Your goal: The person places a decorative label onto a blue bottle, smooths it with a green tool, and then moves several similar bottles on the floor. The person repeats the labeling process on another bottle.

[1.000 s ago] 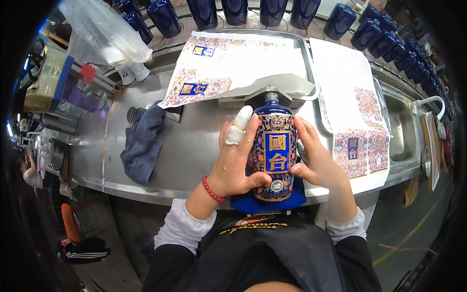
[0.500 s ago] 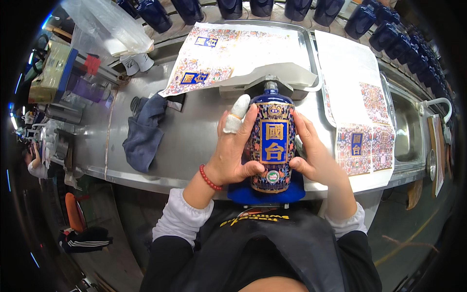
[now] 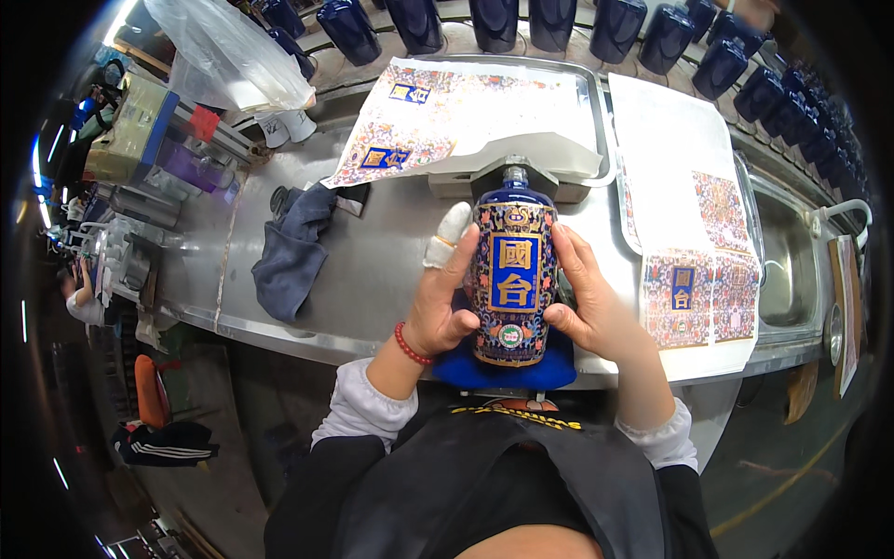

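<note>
A dark blue bottle point(image 3: 514, 270) with a flowered, gold-edged label lies neck away from me, its glass neck at a dark angular rest. My left hand point(image 3: 436, 303) lies along its left side, index fingertip and thumb on the label's edge. A white cover wraps one raised finger of that hand. From the other side, my right hand point(image 3: 593, 303) presses its thumb and fingers to the label, so the bottle sits between both hands. Under the bottle's base is a blue pad point(image 3: 559, 369) at the bench edge.
Patterned label sheets point(image 3: 400, 126) lie on a tray point(image 3: 603, 121) beyond the bottle, with more label sheets point(image 3: 684, 130) to the right. A grey-blue cloth point(image 3: 293, 252) rests on the steel bench point(image 3: 372, 242). Several blue bottles point(image 3: 494, 23) line the far side; a sink point(image 3: 787, 252) is at right.
Both hands have slid slightly down the label toward me, still at its sides. The whole view has shifted a little; the bottle stays in its place on the pad.
</note>
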`<state>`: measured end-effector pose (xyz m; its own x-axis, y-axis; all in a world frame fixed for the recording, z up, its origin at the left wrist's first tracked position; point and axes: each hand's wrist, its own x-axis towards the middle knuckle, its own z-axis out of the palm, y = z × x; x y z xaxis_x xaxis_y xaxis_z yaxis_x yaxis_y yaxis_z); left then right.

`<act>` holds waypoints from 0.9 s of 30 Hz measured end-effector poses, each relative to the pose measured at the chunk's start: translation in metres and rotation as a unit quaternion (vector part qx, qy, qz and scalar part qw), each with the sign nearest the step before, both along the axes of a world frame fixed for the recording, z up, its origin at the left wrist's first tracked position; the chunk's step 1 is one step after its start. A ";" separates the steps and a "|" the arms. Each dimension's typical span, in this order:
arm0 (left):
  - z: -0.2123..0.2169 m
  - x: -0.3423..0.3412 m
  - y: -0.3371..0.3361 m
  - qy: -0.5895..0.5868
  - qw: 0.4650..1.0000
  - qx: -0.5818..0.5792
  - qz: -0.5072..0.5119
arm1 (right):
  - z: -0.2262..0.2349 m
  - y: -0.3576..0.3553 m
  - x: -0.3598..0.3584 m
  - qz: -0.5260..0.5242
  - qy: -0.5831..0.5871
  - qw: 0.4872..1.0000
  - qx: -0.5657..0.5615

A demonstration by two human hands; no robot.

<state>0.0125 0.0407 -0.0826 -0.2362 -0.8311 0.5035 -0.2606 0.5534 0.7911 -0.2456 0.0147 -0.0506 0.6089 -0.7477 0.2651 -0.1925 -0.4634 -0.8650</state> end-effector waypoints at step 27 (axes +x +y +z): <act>0.004 0.016 -0.015 -0.127 0.988 -0.083 -0.026 | -0.001 0.007 -0.009 -0.041 0.088 0.993 0.064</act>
<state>0.0281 0.0253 -0.0783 -0.4121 -0.7252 0.5515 -0.4064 0.6881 0.6011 -0.2544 0.0213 -0.0518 0.5739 -0.8167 0.0599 -0.3785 -0.3294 -0.8650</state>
